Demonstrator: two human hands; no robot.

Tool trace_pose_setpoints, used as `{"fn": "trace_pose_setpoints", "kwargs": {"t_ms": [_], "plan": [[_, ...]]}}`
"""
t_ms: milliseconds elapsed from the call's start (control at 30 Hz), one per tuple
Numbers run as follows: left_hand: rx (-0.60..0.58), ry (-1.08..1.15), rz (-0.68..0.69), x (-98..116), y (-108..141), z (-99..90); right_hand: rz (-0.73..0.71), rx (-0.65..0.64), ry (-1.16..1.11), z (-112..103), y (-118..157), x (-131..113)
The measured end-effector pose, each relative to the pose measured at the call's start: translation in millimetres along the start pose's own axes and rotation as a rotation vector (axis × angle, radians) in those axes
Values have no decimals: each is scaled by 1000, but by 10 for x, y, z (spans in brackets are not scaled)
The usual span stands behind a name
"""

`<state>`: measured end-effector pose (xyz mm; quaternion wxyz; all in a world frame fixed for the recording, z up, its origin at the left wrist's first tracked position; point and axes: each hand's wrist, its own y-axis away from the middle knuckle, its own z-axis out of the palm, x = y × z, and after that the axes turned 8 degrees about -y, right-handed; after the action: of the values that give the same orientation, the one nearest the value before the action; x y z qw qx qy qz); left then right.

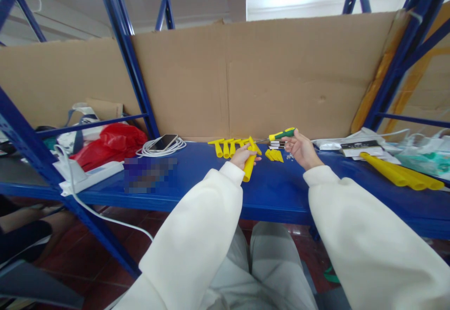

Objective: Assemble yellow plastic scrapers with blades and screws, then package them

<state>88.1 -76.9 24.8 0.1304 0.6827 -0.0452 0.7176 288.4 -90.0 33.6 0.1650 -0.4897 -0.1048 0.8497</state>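
My left hand [240,156] is wrapped round a yellow T-shaped piece [249,168], with its tube end tilted down toward me. My right hand [301,150] grips the handle end of a screwdriver [281,134] with green and yellow on its handle. The thin shaft points left at the top of the yellow piece; whether its tip touches, I cannot tell. Behind my left hand several similar yellow T-shaped pieces [226,149] stand in a row. Between my hands, flat yellow pieces [274,155] lie on the blue shelf [277,185].
Several long yellow tubes [401,173] lie at the right, beside white packets [362,148]. To the left are a phone [163,142] on a coiled white cable [144,149], a power strip [93,177] and a red bag [112,146]. Cardboard [274,75] stands behind; blue posts [128,56] flank it.
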Motion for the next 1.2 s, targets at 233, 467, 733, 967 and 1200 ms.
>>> {"fn": "trace_pose_setpoints", "kwargs": {"t_ms": [233,467,733,967,1200], "plan": [[-1,0,-14,10,11,10,-43,76,-7,29,5,-3],[-17,-11,-8,-7,-16,-2,-73,75,17,-3,-14,37],[-19,-16,-10,18,24,11,-62,35,35,3,3,10],[-16,-2,-17,15,11,7,-70,40,21,3,-8,15],[-19,2,-21,10,-7,-2,-84,113,4,-46,-51,43]]}}
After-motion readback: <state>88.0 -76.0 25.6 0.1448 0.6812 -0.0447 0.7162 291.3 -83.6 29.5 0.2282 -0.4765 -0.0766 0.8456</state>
